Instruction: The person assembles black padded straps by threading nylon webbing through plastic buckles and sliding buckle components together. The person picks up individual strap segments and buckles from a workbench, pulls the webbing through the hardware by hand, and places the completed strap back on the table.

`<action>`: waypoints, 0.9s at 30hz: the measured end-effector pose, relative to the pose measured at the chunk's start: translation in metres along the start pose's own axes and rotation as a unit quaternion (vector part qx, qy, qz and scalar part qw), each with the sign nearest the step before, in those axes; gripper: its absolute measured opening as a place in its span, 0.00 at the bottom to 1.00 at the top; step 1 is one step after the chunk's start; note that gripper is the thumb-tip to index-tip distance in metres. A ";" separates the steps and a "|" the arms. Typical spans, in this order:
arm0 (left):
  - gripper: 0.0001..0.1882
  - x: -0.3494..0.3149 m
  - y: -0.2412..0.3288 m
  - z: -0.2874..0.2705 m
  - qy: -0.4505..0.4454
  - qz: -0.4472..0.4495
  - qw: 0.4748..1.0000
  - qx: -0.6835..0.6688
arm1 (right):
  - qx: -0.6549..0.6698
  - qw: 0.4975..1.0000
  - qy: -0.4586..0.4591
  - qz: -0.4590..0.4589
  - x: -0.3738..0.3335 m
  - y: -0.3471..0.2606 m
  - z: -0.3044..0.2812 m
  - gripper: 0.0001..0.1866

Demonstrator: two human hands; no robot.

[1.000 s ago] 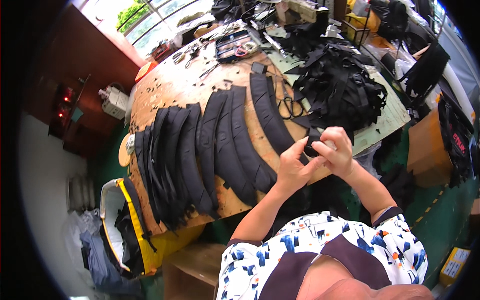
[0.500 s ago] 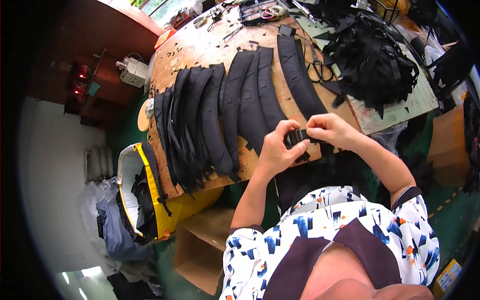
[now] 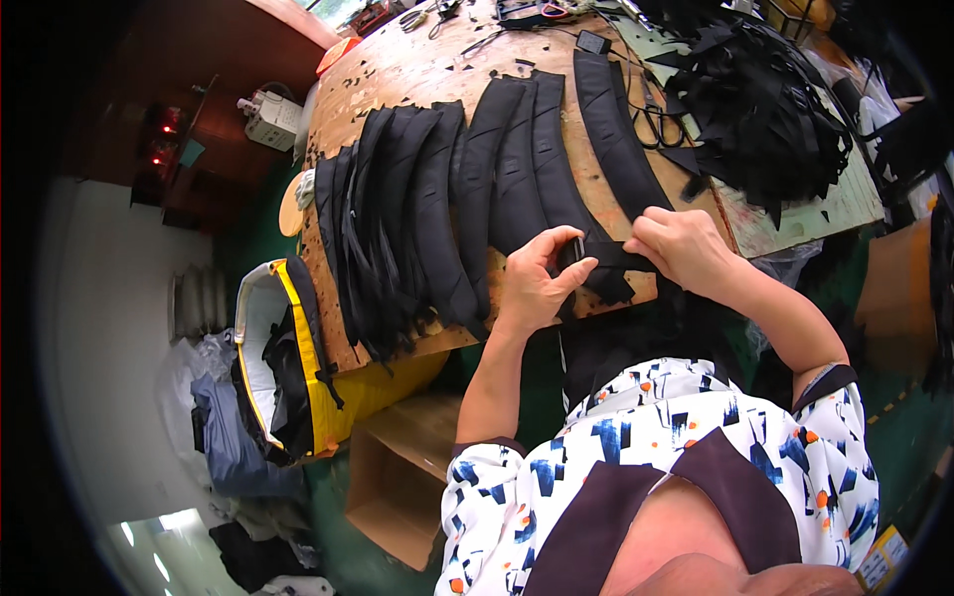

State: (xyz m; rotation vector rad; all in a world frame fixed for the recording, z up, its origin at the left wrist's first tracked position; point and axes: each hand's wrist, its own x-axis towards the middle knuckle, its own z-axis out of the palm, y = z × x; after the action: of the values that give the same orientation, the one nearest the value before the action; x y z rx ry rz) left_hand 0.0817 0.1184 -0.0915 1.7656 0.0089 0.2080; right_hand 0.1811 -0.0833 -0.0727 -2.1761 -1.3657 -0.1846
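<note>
Head view: at the near edge of the table point(image 3: 383, 84), the left hand point(image 3: 537, 286), fingers half-curled, grips a buckle point(image 3: 579, 247), and the right hand point(image 3: 690, 252), fingertips pinched together, holds its strap point(image 3: 610, 256), apparently keeping it taut.

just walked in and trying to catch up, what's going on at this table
A person is handling a black strap at the table's near edge. The left hand grips a small dark piece at one end, and the right hand pinches the strap farther along. Curved black padded strips lie across the table, with black-handled scissors and a heap of black strips beyond the right hand.
</note>
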 end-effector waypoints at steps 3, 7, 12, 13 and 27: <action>0.17 -0.008 -0.010 -0.023 0.082 0.003 0.996 -0.017 | 0.008 1.000 -0.021 0.002 -0.006 -0.001 -0.013 0.12; 0.17 -0.019 0.004 -0.022 0.025 0.048 0.997 0.064 | 0.116 0.991 -0.063 0.018 -0.022 0.010 -0.020 0.11; 0.20 -0.032 -0.009 -0.042 0.083 0.018 0.993 -0.079 | 0.188 0.961 -0.095 0.182 -0.043 0.018 -0.028 0.09; 0.18 -0.032 -0.004 -0.038 0.078 0.008 0.992 -0.096 | 0.193 0.955 -0.091 0.206 -0.047 0.016 -0.025 0.09; 0.22 -0.025 0.009 0.007 0.091 0.049 0.949 -0.299 | 0.281 0.959 0.029 0.024 0.001 -0.052 0.035 0.30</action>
State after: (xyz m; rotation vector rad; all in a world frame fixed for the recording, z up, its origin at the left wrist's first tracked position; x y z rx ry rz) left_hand 0.0567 0.1061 -0.0872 1.1380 -0.0079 0.3997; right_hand 0.1306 -0.0469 -0.0815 -1.7074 -1.1551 0.1457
